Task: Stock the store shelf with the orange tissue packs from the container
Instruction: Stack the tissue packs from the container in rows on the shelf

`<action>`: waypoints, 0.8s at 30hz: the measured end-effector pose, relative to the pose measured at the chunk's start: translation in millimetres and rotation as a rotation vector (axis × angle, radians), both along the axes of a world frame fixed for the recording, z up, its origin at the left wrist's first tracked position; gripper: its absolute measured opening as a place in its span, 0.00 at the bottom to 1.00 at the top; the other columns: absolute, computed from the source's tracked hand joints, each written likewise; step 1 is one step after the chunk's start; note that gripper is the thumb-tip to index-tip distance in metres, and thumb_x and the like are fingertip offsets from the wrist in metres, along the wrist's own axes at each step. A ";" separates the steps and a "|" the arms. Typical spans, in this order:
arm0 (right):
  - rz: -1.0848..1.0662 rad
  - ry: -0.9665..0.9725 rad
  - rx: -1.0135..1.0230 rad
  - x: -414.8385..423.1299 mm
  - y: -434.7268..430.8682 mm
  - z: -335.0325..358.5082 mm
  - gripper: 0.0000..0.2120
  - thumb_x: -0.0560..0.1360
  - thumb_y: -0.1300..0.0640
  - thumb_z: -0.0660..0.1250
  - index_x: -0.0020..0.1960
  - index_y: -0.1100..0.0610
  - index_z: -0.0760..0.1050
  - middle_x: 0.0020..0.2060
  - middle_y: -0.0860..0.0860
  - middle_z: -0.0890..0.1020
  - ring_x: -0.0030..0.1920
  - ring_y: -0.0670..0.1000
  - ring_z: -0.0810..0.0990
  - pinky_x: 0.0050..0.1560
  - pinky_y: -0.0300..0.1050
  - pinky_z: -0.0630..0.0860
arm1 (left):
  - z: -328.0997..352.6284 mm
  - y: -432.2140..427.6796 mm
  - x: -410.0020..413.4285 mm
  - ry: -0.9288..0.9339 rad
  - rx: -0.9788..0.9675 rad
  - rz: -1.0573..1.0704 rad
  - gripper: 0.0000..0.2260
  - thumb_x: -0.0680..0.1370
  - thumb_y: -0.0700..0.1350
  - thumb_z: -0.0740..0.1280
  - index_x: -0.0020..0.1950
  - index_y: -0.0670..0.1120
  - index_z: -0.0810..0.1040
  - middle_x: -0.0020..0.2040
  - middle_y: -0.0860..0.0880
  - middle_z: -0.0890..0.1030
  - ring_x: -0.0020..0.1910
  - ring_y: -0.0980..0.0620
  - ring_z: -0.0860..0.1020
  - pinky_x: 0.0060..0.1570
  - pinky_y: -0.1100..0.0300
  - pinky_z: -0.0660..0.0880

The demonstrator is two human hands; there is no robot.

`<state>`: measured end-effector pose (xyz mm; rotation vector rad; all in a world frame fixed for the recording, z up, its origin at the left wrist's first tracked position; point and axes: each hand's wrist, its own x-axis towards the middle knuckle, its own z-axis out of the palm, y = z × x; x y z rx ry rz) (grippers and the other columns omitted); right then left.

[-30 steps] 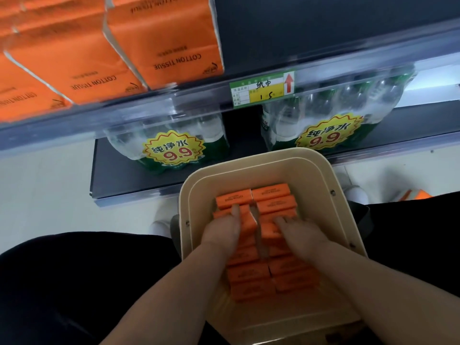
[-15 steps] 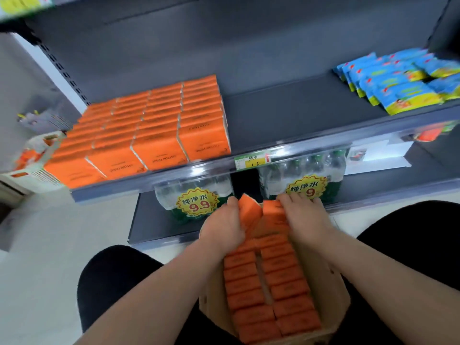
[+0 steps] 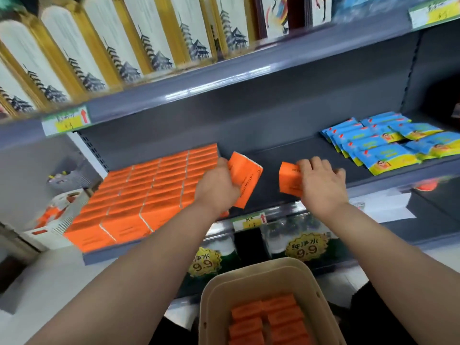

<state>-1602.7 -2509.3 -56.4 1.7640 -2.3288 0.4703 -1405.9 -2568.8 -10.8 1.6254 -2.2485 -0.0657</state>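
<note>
Both hands are up at the grey metal shelf (image 3: 273, 155). The left hand (image 3: 219, 185) grips 1 orange tissue pack (image 3: 244, 180), tilted, just beside the stocked block of orange packs (image 3: 149, 192). The right hand (image 3: 321, 183) clutches another orange pack (image 3: 288, 180) over the bare shelf. Below, the beige plastic container (image 3: 211, 307) holds more orange packs (image 3: 268, 319). Blue sachets (image 3: 380, 143) lie at the right.
</note>
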 end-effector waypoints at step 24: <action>0.309 0.009 0.054 -35.5 -204.0 -30.6 0.37 0.70 0.66 0.65 0.73 0.47 0.56 0.65 0.46 0.69 0.66 0.53 0.62 0.60 0.53 0.62 | -35.7 -292.7 -72.8 -0.358 -0.035 -0.152 0.23 0.71 0.35 0.65 0.65 0.49 0.70 0.63 0.43 0.74 0.65 0.43 0.69 0.64 0.50 0.69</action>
